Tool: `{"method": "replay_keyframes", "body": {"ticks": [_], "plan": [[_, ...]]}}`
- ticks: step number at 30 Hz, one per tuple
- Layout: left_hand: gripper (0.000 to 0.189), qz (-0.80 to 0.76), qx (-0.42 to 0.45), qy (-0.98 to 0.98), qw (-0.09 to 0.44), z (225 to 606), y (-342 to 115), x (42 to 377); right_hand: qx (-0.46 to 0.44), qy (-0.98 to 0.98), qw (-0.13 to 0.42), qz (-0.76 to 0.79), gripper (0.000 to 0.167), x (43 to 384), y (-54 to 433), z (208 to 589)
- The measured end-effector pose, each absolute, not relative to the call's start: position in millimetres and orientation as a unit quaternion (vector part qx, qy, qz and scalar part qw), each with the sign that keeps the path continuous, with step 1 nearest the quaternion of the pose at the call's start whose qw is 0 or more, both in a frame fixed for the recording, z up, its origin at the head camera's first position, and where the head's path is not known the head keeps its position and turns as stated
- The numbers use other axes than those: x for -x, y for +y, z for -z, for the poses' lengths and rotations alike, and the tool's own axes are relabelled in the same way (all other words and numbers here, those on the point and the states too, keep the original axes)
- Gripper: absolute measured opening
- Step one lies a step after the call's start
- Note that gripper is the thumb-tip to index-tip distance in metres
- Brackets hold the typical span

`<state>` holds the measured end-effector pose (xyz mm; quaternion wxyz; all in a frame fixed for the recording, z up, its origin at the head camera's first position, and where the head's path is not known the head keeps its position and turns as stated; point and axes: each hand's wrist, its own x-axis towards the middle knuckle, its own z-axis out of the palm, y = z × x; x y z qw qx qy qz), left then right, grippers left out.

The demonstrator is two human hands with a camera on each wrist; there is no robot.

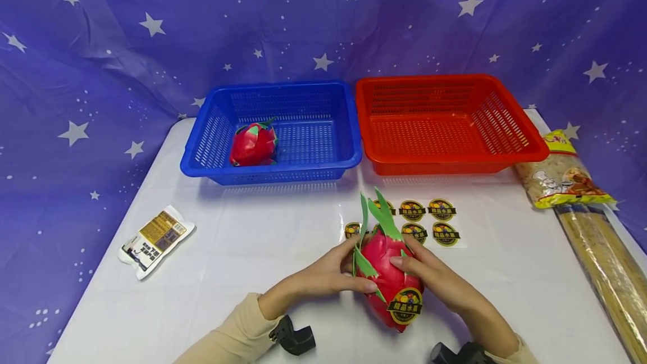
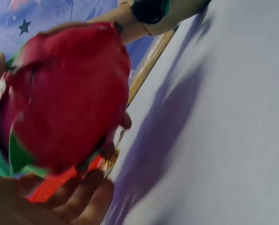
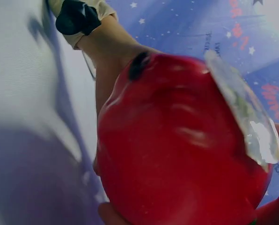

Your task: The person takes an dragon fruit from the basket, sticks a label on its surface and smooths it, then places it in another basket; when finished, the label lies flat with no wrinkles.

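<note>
Two-handed hold: left hand [image 1: 331, 275] and right hand [image 1: 438, 278] curl fingers around the fruit [image 1: 380, 253]; smooth the label [image 1: 405, 306], nearside of the fingers, flat against the skin.

Starry purple cloth [image 1: 303, 21] hangs behind a white table [image 1: 263, 223].

Before us is a bench [image 1: 242, 229] with a plain white covering, its far side carrying 2 plastic baskets side by side: a blue basket [image 1: 273, 176] on the left and a red basket [image 1: 455, 167] on the right. Nearer than the red one, we find a clear sheet [image 1: 428, 222] with 2 rows of round stickers lying flat; well to the left rests 1 white pouch [image 1: 156, 242], and along the right edge stretches 1 long, tan pack [image 1: 604, 268].
</note>
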<state>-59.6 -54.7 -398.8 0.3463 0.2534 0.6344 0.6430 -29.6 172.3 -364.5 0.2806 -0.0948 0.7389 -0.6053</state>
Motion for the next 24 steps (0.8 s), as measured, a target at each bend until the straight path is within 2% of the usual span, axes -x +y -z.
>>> {"method": "replay_keyframes", "body": {"ticks": [6, 11, 14, 17, 24], "plan": [[0.057, -0.631, -0.266, 0.661, 0.308, 401.5, -50.0, 73.2, 0.101, 0.746, 0.249, 0.609, 0.053, 30.7, 194.4, 352.2], [0.043, -0.632, -0.198, 0.721, 0.202, 396.4, -30.0, 90.7, 0.101, 0.775, 0.195, 0.593, 0.051, 42.1, 216.6, 337.5], [0.046, -0.624, -0.174, 0.751, 0.129, 387.4, -18.4, 103.9, 0.099, 0.771, 0.170, 0.605, 0.048, 53.6, 227.7, 330.0], [0.051, -0.626, -0.167, 0.758, 0.080, 378.5, -7.9, 117.5, 0.092, 0.748, 0.149, 0.641, 0.043, 67.1, 236.3, 323.6], [0.068, -0.603, -0.164, 0.780, 0.037, 370.1, 15.5, 154.3, 0.044, 0.645, 0.098, 0.757, 0.031, 106.4, 232.8, 301.1]]}}
